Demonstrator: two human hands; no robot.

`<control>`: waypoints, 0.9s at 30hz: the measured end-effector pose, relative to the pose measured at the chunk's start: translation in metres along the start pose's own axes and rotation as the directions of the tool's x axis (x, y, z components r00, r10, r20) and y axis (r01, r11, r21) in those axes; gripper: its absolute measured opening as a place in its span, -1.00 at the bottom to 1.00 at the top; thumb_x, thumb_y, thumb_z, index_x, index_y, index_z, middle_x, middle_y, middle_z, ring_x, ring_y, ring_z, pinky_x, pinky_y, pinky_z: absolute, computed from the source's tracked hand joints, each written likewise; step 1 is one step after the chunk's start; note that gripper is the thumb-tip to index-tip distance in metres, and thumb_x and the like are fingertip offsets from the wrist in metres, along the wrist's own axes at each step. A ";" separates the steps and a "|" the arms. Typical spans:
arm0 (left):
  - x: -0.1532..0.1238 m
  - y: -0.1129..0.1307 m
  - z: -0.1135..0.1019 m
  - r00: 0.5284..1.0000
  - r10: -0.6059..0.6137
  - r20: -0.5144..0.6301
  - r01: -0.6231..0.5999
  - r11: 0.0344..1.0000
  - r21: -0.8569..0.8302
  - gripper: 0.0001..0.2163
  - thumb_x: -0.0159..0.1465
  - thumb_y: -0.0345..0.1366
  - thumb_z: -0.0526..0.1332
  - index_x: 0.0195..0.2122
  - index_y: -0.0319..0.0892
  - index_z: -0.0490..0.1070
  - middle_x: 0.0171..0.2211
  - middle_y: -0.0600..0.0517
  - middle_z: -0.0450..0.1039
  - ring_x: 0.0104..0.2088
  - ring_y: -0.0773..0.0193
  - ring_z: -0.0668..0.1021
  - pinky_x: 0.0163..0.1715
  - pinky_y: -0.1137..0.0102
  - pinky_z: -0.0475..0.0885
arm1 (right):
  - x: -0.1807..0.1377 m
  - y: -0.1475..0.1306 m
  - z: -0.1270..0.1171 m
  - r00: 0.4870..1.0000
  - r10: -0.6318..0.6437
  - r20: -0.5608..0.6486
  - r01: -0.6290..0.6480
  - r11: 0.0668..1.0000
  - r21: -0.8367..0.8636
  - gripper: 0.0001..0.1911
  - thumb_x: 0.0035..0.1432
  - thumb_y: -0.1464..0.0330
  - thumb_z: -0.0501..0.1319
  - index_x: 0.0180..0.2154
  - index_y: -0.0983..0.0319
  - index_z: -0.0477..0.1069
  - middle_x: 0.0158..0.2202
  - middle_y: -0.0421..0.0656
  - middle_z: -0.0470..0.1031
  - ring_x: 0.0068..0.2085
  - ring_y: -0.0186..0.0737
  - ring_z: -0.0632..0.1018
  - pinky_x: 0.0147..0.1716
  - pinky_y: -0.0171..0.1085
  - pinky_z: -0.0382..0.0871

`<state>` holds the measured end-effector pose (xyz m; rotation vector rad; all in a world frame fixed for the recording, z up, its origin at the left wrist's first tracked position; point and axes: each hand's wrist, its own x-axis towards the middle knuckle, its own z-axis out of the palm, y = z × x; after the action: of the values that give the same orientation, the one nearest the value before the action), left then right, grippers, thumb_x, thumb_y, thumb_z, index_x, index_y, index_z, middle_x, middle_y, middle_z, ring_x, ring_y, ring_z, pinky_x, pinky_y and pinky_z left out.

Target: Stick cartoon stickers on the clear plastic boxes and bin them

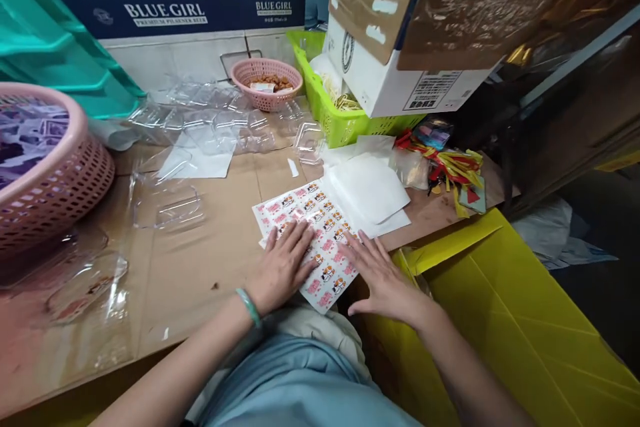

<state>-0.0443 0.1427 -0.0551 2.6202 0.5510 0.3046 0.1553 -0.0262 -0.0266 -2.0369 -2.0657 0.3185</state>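
Note:
A sheet of small pink and orange stickers [310, 217] lies at the near edge of a cardboard-covered table [210, 260]. My left hand [283, 267] rests flat on the sheet's near left part, fingers stretched out, a green bangle on the wrist. My right hand [383, 280] lies open at the sheet's near right corner, fingers spread and touching its edge. Neither hand holds anything. A stack of white paper sheets [370, 190] sits just right of the stickers.
Several clear plastic trays [210, 123] lie across the table's back and left. A large pink basket [45, 167] stands far left, a small pink basket [267, 83] at the back, a green crate [335, 117] holding a white box, coloured ribbons [450, 170] right, a yellow box [500, 327] below.

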 end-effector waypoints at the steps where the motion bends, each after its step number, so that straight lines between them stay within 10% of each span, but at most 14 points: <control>1: -0.007 -0.011 -0.005 1.000 -0.022 0.008 0.022 1.000 0.007 -0.44 0.35 -0.08 0.05 0.35 -0.06 0.04 0.36 -0.14 0.05 0.37 -0.08 0.07 0.29 -0.13 -0.08 | -0.002 -0.008 0.007 1.000 -0.022 0.012 0.023 1.000 -0.019 -0.04 0.06 0.28 0.36 0.36 0.10 -0.12 0.41 -0.03 -0.07 0.40 0.10 -0.05 0.30 0.24 -0.04; 8: -0.017 -0.045 -0.033 0.978 -0.150 -0.145 0.149 0.989 -0.015 -0.50 0.27 -0.05 0.17 0.22 -0.06 0.28 0.32 -0.17 0.14 0.35 -0.18 0.09 0.24 -0.18 0.04 | 0.041 -0.045 0.033 0.977 -0.132 -0.169 0.132 0.991 -0.011 -0.66 0.29 0.33 0.15 0.09 0.11 0.41 0.24 -0.09 0.33 0.28 -0.01 0.28 0.22 0.12 0.20; 13: -0.035 -0.024 -0.033 0.993 0.009 -0.120 -0.020 0.996 -0.090 -0.41 0.19 -0.06 0.26 0.23 -0.12 0.25 0.22 -0.21 0.30 0.24 -0.11 0.32 0.22 -0.05 0.22 | 0.075 -0.055 0.035 0.934 -0.116 -0.337 0.144 0.988 0.058 -0.74 0.30 0.39 0.13 -0.04 0.15 0.51 0.04 -0.11 0.54 0.07 -0.10 0.49 0.05 -0.04 0.40; 19: -0.051 -0.014 -0.042 0.890 -0.255 -0.377 0.101 0.918 -0.384 -0.58 0.21 -0.22 0.26 0.11 -0.10 0.34 0.22 -0.17 0.27 0.26 -0.03 0.29 0.22 0.01 0.24 | 0.073 -0.053 0.027 0.858 -0.064 -0.509 0.152 0.980 0.132 -0.63 0.28 0.50 0.07 0.04 0.13 0.47 -0.05 -0.11 0.59 0.00 -0.18 0.57 0.01 -0.09 0.47; 21: -0.056 -0.009 -0.049 0.796 -0.520 -0.309 0.187 0.697 -0.693 -0.52 0.15 -0.08 0.31 0.06 -0.12 0.35 0.12 -0.17 0.35 0.16 -0.02 0.40 0.09 0.06 0.40 | 0.070 -0.054 0.025 0.827 -0.057 -0.559 0.140 0.984 0.107 -0.57 0.27 0.52 0.06 0.10 0.11 0.42 0.00 -0.10 0.56 0.05 -0.17 0.55 0.02 -0.09 0.47; 23: -0.058 -0.005 -0.053 0.750 -0.661 0.022 0.250 0.253 -0.935 -0.57 0.19 0.05 0.22 -0.09 -0.18 0.40 -0.12 -0.14 0.47 -0.11 0.10 0.56 -0.20 0.21 0.55 | 0.070 -0.053 0.026 0.817 -0.100 -0.568 0.161 0.985 0.058 -0.56 0.26 0.52 0.07 0.11 0.10 0.41 0.04 -0.09 0.54 0.09 -0.15 0.53 0.05 -0.07 0.46; 25: -0.057 -0.004 -0.055 0.745 -0.582 0.325 0.304 -0.137 -0.943 -0.62 0.17 0.05 0.24 -0.29 -0.22 0.43 -0.37 -0.03 0.47 -0.38 0.27 0.56 -0.43 0.39 0.52 | 0.072 -0.053 0.027 0.825 -0.153 -0.545 0.201 0.979 0.029 -0.57 0.26 0.51 0.07 0.10 0.09 0.42 0.05 -0.10 0.53 0.11 -0.14 0.51 0.07 -0.05 0.44; 27: -0.052 -0.005 -0.055 0.733 -0.535 0.419 0.310 -0.286 -0.907 -0.68 0.06 -0.06 0.38 -0.43 -0.24 0.41 -0.50 0.06 0.42 -0.51 0.40 0.50 -0.51 0.51 0.46 | 0.075 -0.056 0.028 0.840 -0.184 -0.511 0.228 0.973 0.025 -0.60 0.27 0.47 0.10 0.09 0.08 0.42 0.05 -0.11 0.53 0.12 -0.11 0.50 0.13 0.01 0.38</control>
<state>-0.1085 0.1450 -0.0156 0.6835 0.8351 0.4314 0.0926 0.0485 -0.0356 -1.6014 -1.8679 -0.1568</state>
